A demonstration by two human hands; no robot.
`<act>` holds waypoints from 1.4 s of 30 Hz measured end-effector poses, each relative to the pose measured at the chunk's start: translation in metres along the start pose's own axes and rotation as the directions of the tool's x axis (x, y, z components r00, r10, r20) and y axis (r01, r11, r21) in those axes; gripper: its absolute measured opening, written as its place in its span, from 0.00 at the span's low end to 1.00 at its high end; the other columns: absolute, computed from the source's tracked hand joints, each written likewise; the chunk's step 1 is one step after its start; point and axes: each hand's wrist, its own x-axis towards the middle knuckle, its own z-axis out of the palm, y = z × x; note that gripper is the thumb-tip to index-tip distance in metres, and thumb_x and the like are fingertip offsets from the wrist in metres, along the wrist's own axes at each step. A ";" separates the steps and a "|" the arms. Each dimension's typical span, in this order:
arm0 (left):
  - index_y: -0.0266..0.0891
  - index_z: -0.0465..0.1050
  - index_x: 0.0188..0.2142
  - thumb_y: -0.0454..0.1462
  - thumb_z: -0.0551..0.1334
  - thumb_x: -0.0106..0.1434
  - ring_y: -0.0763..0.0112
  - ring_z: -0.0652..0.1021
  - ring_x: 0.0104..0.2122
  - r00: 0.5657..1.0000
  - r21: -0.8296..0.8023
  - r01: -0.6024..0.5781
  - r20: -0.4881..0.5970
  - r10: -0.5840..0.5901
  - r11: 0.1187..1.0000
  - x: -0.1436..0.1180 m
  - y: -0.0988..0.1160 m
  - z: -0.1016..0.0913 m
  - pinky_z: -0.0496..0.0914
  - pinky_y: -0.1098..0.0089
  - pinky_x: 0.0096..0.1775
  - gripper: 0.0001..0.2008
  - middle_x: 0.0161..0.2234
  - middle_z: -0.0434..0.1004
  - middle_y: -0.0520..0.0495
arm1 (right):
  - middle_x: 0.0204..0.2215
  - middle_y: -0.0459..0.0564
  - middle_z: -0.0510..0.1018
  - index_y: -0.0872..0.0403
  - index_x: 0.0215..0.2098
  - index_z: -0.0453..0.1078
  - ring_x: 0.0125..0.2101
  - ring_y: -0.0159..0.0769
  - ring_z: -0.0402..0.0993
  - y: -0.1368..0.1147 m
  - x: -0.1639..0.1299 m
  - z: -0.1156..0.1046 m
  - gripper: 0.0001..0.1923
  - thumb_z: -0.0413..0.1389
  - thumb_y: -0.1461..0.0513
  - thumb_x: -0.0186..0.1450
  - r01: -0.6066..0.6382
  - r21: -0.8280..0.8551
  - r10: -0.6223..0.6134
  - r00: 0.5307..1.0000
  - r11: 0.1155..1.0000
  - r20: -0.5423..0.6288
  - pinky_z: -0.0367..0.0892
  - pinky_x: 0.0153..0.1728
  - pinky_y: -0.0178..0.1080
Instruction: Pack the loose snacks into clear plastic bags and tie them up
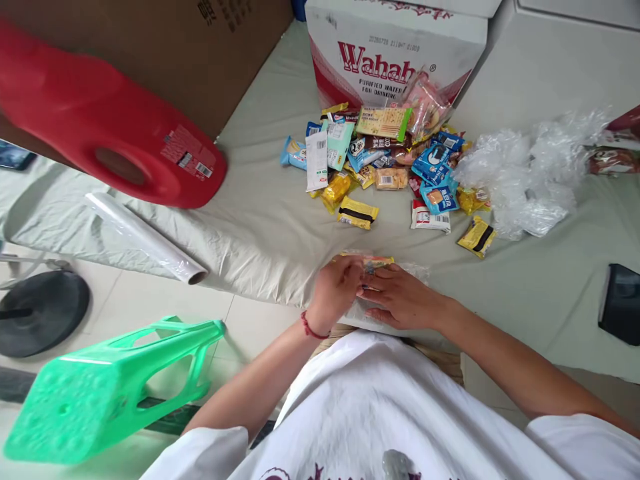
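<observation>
At the near edge of the cloth-covered surface, my left hand is closed, its fingers pinched on the edge of a clear plastic bag. My right hand lies flat over the same bag, fingers stretched out toward my left hand. A small snack packet with yellow and orange edging shows just beyond my fingertips, in or under the plastic; the hands partly cover it. Farther back is a heap of wrapped snacks, among them a green-and-cream biscuit packet, a blue packet and a yellow packet.
Crumpled clear bags lie right of the heap. Behind it stands a Wahaha water carton. A red jug and a plastic-film roll are at left. A green stool is on the floor; a dark device lies far right.
</observation>
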 end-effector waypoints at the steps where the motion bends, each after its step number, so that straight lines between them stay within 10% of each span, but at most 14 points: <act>1: 0.40 0.79 0.43 0.36 0.52 0.71 0.67 0.81 0.37 0.997 0.051 -0.066 -0.044 0.068 0.997 0.001 -0.003 0.011 0.75 0.69 0.39 0.15 0.37 0.81 0.45 | 0.64 0.58 0.73 0.54 0.63 0.71 0.61 0.52 0.68 0.000 -0.003 -0.005 0.23 0.55 0.54 0.74 0.009 0.034 -0.009 1.000 0.999 -0.007 0.63 0.61 0.56; 5: 0.38 0.77 0.54 0.32 0.53 0.71 0.64 0.81 0.42 0.966 0.416 -0.190 -0.084 0.245 0.889 -0.003 -0.023 0.040 0.74 0.68 0.41 0.17 0.48 0.78 0.38 | 0.55 0.53 0.80 0.49 0.57 0.75 0.55 0.42 0.75 0.004 -0.027 -0.022 0.16 0.51 0.56 0.76 -0.037 0.287 0.100 0.973 0.957 -0.208 0.69 0.56 0.46; 9: 0.42 0.75 0.58 0.31 0.55 0.71 0.64 0.80 0.41 0.951 0.647 -0.177 -0.080 0.297 0.742 -0.009 -0.036 0.050 0.70 0.70 0.33 0.19 0.48 0.79 0.41 | 0.45 0.58 0.81 0.52 0.55 0.73 0.43 0.47 0.77 0.013 -0.054 -0.014 0.20 0.50 0.49 0.75 -0.633 0.283 0.686 0.592 0.720 -0.423 0.71 0.43 0.46; 11: 0.42 0.75 0.58 0.31 0.56 0.71 0.63 0.80 0.42 0.934 0.679 -0.200 -0.087 0.348 0.707 -0.011 -0.039 0.051 0.70 0.70 0.32 0.19 0.46 0.79 0.41 | 0.42 0.59 0.79 0.54 0.50 0.74 0.38 0.47 0.77 0.014 -0.062 -0.004 0.22 0.53 0.46 0.72 -0.790 0.205 0.805 0.510 0.578 -0.303 0.69 0.37 0.45; 15: 0.41 0.75 0.58 0.30 0.57 0.71 0.62 0.80 0.44 0.911 0.709 -0.225 -0.090 0.402 0.668 -0.011 -0.040 0.051 0.68 0.69 0.31 0.19 0.46 0.80 0.41 | 0.30 0.50 0.77 0.50 0.30 0.68 0.29 0.40 0.75 0.006 -0.066 -0.001 0.15 0.52 0.51 0.71 -0.773 0.314 0.825 0.562 0.551 -0.063 0.64 0.31 0.39; 20: 0.41 0.75 0.58 0.29 0.56 0.70 0.61 0.80 0.44 0.913 0.713 -0.237 -0.069 0.402 0.660 -0.011 -0.038 0.054 0.68 0.70 0.31 0.19 0.46 0.81 0.41 | 0.22 0.40 0.74 0.49 0.32 0.63 0.20 0.34 0.74 0.000 -0.020 -0.022 0.12 0.52 0.53 0.71 -0.629 0.637 0.820 0.572 0.445 -0.007 0.63 0.26 0.35; 26: 0.42 0.80 0.45 0.32 0.56 0.69 0.64 0.80 0.41 0.947 0.558 -0.255 -0.020 0.320 0.790 -0.014 -0.034 0.034 0.72 0.70 0.34 0.13 0.43 0.81 0.43 | 0.31 0.49 0.82 0.52 0.36 0.70 0.32 0.39 0.78 0.003 0.055 -0.010 0.07 0.52 0.61 0.72 -0.659 0.417 0.744 0.666 0.626 -0.065 0.64 0.34 0.37; 33: 0.38 0.77 0.50 0.42 0.60 0.69 0.51 0.76 0.50 0.902 0.495 -0.066 -0.342 0.264 0.866 -0.006 -0.049 -0.007 0.71 0.51 0.53 0.16 0.49 0.77 0.36 | 0.38 0.51 0.82 0.52 0.42 0.72 0.35 0.37 0.77 -0.005 0.041 0.011 0.10 0.48 0.64 0.73 -0.523 0.500 0.678 0.709 0.691 -0.196 0.68 0.38 0.37; 38: 0.38 0.70 0.50 0.41 0.64 0.66 0.52 0.75 0.50 0.920 0.457 -0.144 -0.263 0.289 0.878 -0.008 -0.046 0.024 0.71 0.51 0.53 0.15 0.48 0.75 0.38 | 0.36 0.51 0.81 0.50 0.45 0.72 0.31 0.38 0.79 -0.017 0.030 0.026 0.11 0.49 0.57 0.74 -0.410 0.745 0.770 0.601 0.526 -0.213 0.75 0.39 0.43; 42: 0.40 0.64 0.54 0.35 0.61 0.68 0.60 0.78 0.46 0.844 0.384 -0.297 -0.323 0.429 0.874 -0.025 -0.028 0.043 0.74 0.60 0.46 0.16 0.47 0.73 0.40 | 0.34 0.50 0.81 0.48 0.45 0.72 0.34 0.42 0.80 -0.035 0.006 0.024 0.22 0.51 0.41 0.71 -0.107 0.985 0.844 0.533 0.139 -0.061 0.79 0.38 0.46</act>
